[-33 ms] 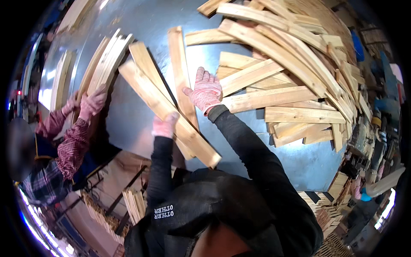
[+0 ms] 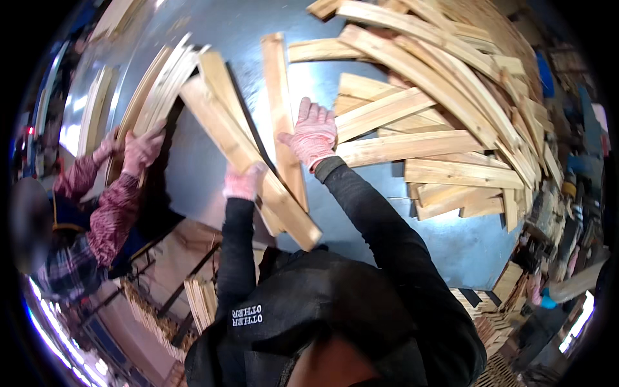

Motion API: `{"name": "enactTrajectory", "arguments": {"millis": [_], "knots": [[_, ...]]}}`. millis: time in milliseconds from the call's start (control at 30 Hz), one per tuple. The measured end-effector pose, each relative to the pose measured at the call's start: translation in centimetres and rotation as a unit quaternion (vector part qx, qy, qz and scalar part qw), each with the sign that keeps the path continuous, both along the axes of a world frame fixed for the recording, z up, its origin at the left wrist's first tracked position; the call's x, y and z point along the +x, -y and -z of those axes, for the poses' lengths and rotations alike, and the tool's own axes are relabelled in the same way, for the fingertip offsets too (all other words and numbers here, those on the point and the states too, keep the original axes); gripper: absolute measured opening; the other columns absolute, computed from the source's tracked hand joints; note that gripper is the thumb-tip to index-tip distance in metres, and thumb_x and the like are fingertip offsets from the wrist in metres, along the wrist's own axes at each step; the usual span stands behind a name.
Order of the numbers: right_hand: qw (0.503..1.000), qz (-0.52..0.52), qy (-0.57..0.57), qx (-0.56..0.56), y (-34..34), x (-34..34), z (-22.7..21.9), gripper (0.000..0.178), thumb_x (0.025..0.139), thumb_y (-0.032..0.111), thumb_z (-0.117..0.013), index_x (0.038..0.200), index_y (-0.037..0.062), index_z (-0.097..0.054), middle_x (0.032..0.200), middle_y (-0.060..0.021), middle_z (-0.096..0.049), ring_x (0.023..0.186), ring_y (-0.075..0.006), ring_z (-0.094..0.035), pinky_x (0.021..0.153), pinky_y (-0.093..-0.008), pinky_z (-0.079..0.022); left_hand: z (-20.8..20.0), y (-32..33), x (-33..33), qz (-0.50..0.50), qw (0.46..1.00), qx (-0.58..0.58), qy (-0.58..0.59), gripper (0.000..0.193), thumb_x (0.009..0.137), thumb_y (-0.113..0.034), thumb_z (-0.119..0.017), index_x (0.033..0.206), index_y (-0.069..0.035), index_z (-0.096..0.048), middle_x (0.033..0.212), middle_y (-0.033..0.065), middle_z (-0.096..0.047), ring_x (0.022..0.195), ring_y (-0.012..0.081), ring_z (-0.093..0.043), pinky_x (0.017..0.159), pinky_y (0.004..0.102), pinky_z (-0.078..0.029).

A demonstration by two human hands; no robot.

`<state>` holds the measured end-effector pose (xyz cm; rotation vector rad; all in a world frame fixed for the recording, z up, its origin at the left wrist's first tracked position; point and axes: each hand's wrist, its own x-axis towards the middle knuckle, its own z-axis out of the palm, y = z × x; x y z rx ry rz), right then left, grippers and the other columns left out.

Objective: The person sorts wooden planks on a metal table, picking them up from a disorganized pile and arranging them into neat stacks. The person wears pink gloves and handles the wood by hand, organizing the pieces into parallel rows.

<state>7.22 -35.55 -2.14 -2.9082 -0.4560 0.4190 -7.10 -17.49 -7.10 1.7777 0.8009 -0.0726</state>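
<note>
My left hand [image 2: 244, 182], in a pale pink knitted glove, grips a wooden board [image 2: 238, 145] at its left edge; the fingers are partly hidden by the wood. This board slants from far left to near right, crossing over a second board [image 2: 225, 90]. My right hand [image 2: 314, 135], in the same kind of glove, is open with its fingers stretched forward and its thumb out to the left. That thumb is at the edge of a third board [image 2: 277, 97], which lies lengthwise between my hands. Whether the thumb presses on it, I cannot tell.
A large heap of wooden boards [image 2: 412, 145] covers the right of the metal table [image 2: 380, 242]. At the left a co-worker's gloved hands [image 2: 140, 151] hold a bundle of boards [image 2: 169, 84]. More wood strips [image 2: 201, 302] are stacked below the table's near edge.
My left hand and the slanted board have shifted slightly left, away from my right hand. The co-worker's bundle has moved a little. The whole view has shifted slightly.
</note>
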Motion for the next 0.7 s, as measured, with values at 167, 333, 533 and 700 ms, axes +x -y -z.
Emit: {"name": "enactTrajectory", "arguments": {"millis": [167, 333, 533, 700], "knots": [[0.95, 0.159, -0.161, 0.217, -5.6, -1.0, 2.1, 0.099, 0.082, 0.028, -0.066, 0.151, -0.0074, -0.004, 0.134, -0.0293, -0.05, 0.123, -0.0393, -0.053, 0.102, -0.0418, -0.044, -9.6, -3.3, 3.3, 0.139, 0.884, 0.364, -0.257, 0.057, 0.088, -0.045, -0.059, 0.128, -0.006, -0.047, 0.11, 0.0233, -0.067, 0.101, 0.0411, -0.065, 0.091, 0.0487, -0.049], [0.89, 0.013, -0.276, 0.363, -7.2, -0.2, 4.2, 0.077, 0.079, 0.019, -0.06, 0.15, 0.0038, -0.034, 0.118, -0.0209, -0.064, 0.101, -0.0314, -0.065, 0.09, -0.0365, -0.05, -7.3, -1.8, 3.4, 0.153, 0.926, 0.275, -0.21, 0.098, 0.077, -0.055, -0.073, 0.148, -0.002, -0.029, 0.14, 0.0278, -0.047, 0.126, 0.0399, -0.052, 0.103, 0.0451, -0.043], [0.882, -0.215, -0.123, 0.401, -8.4, -2.8, 3.0, 0.041, 0.09, 0.024, -0.055, 0.124, 0.0021, -0.06, 0.131, -0.0178, -0.058, 0.121, -0.03, -0.054, 0.101, -0.0318, -0.045, -7.2, -2.2, 3.8, 0.201, 0.906, 0.306, -0.212, 0.123, 0.064, -0.048, -0.084, 0.151, -0.001, -0.012, 0.133, 0.0291, -0.051, 0.12, 0.0394, -0.056, 0.097, 0.0459, -0.048], [0.948, -0.17, -0.003, 0.27, -2.0, -4.1, -1.9, 0.053, 0.089, 0.029, -0.058, 0.135, 0.0029, -0.052, 0.134, -0.0173, -0.055, 0.124, -0.0311, -0.052, 0.108, -0.0399, -0.04, -8.6, -3.9, 2.3, 0.179, 0.909, 0.272, -0.262, 0.102, 0.076, -0.042, -0.069, 0.153, -0.006, -0.011, 0.115, 0.0267, -0.064, 0.106, 0.0417, -0.063, 0.094, 0.0446, -0.049]]}}
